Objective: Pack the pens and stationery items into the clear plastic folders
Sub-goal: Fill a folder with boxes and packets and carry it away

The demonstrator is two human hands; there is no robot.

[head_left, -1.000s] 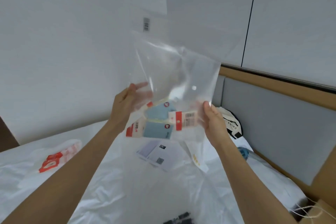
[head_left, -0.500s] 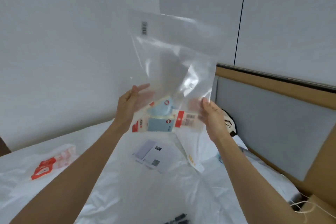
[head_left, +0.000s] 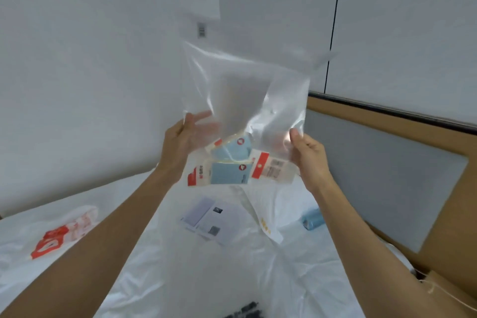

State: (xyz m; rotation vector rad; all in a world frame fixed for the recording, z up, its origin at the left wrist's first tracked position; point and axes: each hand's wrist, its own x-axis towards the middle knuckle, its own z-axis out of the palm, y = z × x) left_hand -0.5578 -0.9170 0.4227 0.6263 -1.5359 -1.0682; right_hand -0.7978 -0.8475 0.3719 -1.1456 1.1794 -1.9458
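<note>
I hold a clear plastic folder [head_left: 245, 90] upright in the air above the bed. My left hand [head_left: 184, 138] grips its lower left edge, fingers showing through the plastic. My right hand [head_left: 308, 155] pinches its lower right edge. Several packets of blue sticky notes with red-and-white cards [head_left: 232, 165] lie at the bottom inside the folder. A barcode sticker [head_left: 201, 30] marks the folder's top flap. A few black pens [head_left: 247, 311] lie on the sheet at the bottom edge of the view.
A white sheet [head_left: 160, 266] covers the bed. On it lie a red-and-white plastic bag [head_left: 64, 232], a printed leaflet [head_left: 211, 219], a white strip of packaging [head_left: 260, 217] and a blue roll [head_left: 312, 219]. A grey padded headboard with a wooden frame [head_left: 382, 175] stands on the right.
Both hands kept hold of the folder and shifted it slightly; its top flap has tilted back. The packets have settled at the folder's bottom.
</note>
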